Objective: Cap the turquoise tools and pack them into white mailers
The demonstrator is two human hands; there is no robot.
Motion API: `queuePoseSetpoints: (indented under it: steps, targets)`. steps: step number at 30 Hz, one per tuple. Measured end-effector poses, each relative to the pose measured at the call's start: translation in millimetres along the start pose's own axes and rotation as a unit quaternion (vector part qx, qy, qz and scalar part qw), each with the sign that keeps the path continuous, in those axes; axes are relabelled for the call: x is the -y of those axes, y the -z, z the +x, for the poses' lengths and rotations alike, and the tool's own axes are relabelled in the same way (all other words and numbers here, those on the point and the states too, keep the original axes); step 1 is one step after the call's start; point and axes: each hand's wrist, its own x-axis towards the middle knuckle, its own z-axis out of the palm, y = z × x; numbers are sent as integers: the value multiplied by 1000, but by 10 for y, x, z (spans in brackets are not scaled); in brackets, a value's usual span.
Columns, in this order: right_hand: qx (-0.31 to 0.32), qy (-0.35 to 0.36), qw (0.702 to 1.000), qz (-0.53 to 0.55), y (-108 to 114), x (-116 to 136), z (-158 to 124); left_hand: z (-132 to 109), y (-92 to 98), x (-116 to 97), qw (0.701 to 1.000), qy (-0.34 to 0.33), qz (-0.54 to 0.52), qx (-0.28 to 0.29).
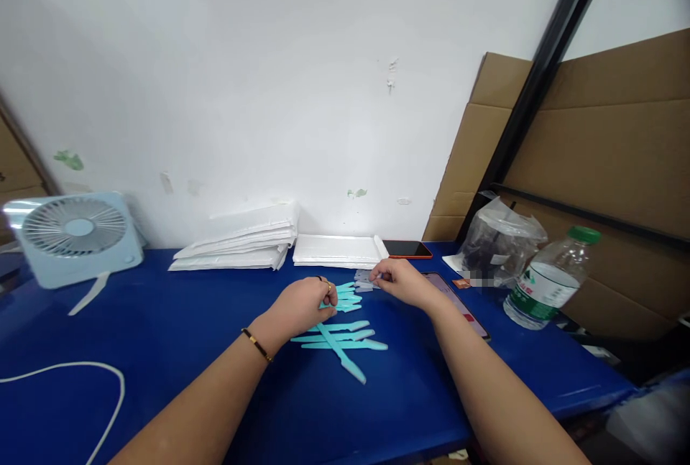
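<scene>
Blue worktop (188,350), contents:
- Teal sticks (345,339): a loose fan at the centre, some lying flat.
- Left hand (305,305): fingers curled shut over the upper ends of the teal sticks.
- Right hand (402,282): fingertips pinched on a small grey piece (364,279), just beyond the fan.
- Desk fan (75,235): far left.
- White envelopes (237,238): stacked by the wall.
- Bottle (550,278): right side.

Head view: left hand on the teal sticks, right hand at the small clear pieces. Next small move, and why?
Likely draw the right hand toward the left hand, bringing the clear piece it pinches to the tips of the teal sticks gripped there. Both hands are closed on their items and close together; loose sticks lie nearer the person.
</scene>
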Motion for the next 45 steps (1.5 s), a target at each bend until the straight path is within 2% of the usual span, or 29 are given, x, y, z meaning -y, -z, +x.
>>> queuePoseSetpoints:
  steps: [3,9,15,21,27,29,33,36,39,45]
  targets:
    - [-15,16,997,-73,-65,-75,40,21,-4,60,997,14,61,-43]
    - [24,37,991,-129,-240,-91,92,32,-38,137,997,49,50,-17]
    - [28,4,985,-168,-207,-107,83,-9,30,143,999,40,14,5]
    - [15,-1,989,-149,-159,-61,58,-92,195,27,992,-55,-53,99]
    - [4,7,991,-137,-132,-24,35,-87,137,6,984,-9,-67,164]
    - [-2,12,992,-123,-135,-24,35,-64,110,48,989,-3,-58,133]
    - [9,6,999,-35,-141,-6,38,-9,44,154,1000,15,9,15]
    - [62,-18,994,85,-135,37,35,15,-6,208,999,31,11,19]
    - [123,-38,975,181,-132,76,29,24,-22,229,999,42,-4,23]
    - [143,-35,971,186,-183,34,38,21,25,223,997,61,-48,21]
